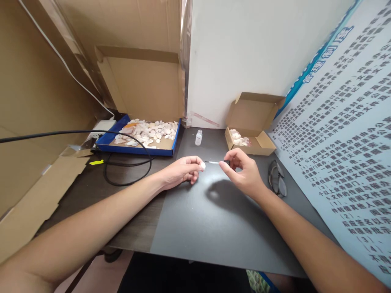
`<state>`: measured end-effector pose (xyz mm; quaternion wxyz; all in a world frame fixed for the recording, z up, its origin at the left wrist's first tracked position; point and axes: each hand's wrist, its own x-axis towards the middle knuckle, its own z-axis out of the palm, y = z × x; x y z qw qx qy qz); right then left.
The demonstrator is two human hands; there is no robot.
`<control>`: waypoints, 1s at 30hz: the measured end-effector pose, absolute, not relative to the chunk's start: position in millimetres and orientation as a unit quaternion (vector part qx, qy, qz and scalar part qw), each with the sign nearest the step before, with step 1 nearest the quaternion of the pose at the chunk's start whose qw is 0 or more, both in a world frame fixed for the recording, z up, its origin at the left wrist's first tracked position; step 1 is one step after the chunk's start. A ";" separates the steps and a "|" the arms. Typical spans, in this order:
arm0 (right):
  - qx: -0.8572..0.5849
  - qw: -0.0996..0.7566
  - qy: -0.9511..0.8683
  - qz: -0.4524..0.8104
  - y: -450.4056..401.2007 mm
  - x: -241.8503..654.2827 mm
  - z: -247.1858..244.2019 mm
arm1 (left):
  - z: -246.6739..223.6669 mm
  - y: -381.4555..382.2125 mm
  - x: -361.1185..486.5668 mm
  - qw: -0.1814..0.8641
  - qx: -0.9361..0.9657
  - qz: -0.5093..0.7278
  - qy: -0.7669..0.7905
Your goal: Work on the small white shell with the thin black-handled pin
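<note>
Between the thumb and fingers of my left hand (186, 170) is a small white shell (202, 166), pinched by its edge. My right hand (242, 170) grips a thin brush (214, 162) with a white stem and a dark handle, mostly hidden by the fingers. The brush's dark tip points left and comes close to the shell; whether they touch I cannot tell. Beyond both hands stands a small clear bottle (198, 138), upright, with no cap visible on it.
A blue-edged cardboard tray (137, 151) full of shells sits back left, a smaller open carton (258, 149) with shells back right. Sunglasses (277, 179) lie right of my right hand. A black cable (128, 184) loops near my left forearm. A printed board (345, 134) borders the right.
</note>
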<state>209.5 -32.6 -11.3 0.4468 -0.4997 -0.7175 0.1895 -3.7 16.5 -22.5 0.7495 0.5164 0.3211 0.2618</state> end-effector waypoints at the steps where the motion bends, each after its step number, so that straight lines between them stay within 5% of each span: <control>1: -0.492 0.442 -0.724 0.197 -32.5 209.7 -11.4 | -22.4 16.6 -3.7 0.749 0.517 0.260 0.322; 30: -0.507 0.402 -0.742 0.175 -33.0 210.1 -10.0 | -24.8 17.7 -3.7 0.755 0.502 0.279 0.317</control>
